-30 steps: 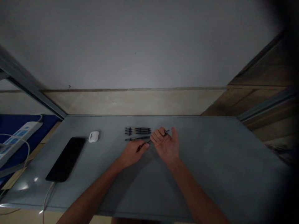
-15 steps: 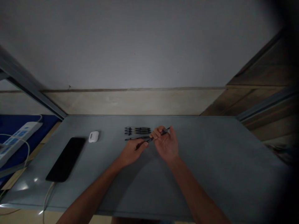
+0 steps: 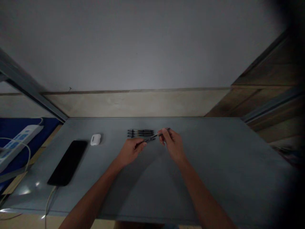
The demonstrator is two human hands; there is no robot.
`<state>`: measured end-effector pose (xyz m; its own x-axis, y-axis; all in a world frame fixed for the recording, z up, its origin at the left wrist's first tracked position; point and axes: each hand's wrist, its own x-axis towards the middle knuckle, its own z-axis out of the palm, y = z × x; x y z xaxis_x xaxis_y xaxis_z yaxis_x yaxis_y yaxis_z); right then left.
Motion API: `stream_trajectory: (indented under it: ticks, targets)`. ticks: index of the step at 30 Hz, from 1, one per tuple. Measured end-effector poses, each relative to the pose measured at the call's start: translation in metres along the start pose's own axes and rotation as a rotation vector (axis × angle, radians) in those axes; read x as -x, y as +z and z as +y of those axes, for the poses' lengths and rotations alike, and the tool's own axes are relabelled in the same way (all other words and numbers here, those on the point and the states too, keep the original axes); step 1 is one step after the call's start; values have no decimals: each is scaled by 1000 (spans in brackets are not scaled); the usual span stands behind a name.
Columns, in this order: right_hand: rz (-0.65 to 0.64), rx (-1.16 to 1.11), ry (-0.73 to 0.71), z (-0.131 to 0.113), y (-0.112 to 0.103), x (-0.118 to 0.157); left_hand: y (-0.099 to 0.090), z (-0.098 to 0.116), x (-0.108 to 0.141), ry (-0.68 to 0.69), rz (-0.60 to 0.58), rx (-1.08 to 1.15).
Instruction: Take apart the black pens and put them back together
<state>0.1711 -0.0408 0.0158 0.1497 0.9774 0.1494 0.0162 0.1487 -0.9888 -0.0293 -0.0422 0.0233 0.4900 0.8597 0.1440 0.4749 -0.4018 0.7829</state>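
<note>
Head view. Item: slim black pen [image 3: 152, 137], pinched at both ends by the fingertips of left hand [image 3: 130, 152] and right hand [image 3: 174, 144]. Just beyond the left fingers: row of slim black pens [image 3: 140, 133]. Risk: a slackened pinch could drop the pen and scatter the row.

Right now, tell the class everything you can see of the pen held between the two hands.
The slim dark pen slants between the hands, its lower end in the left hand, its upper end pinched by the right hand. It looks like dark plastic; finer details are too blurred to tell.
</note>
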Motion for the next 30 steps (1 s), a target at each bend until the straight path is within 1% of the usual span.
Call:
stream_trajectory:
  ticks: [3,6,10,12,15,19,22,24,25,28,30]
  targets:
    - [28,36,32,3,1,1,3,0,1,72,61,-141]
    - [67,73,35,5,2,3,8,-2,3,122,111,-229]
    - [108,46,62,5,5,5,15,-7,5,227,166,-363]
    - [111,26,77,5,5,5,17,-8,5,256,174,-437]
    - [111,-31,91,5,7,4,18,-9,5,232,172,-484]
    - [108,-190,104,6,10,1,18,-8,4,146,195,-382]
    - [93,-354,101,3,11,-1,17,-3,3,94,157,-288]
    - [47,-465,109,-1,11,-1,17,1,3,66,105,-262]
    - [4,-518,125,-3,11,-1,18,3,3,61,78,-263]
    - [-128,-687,203,-9,12,0,21,5,4,92,-2,-300]
    - [-164,-780,250,-11,12,0,25,3,4,133,-52,-363]
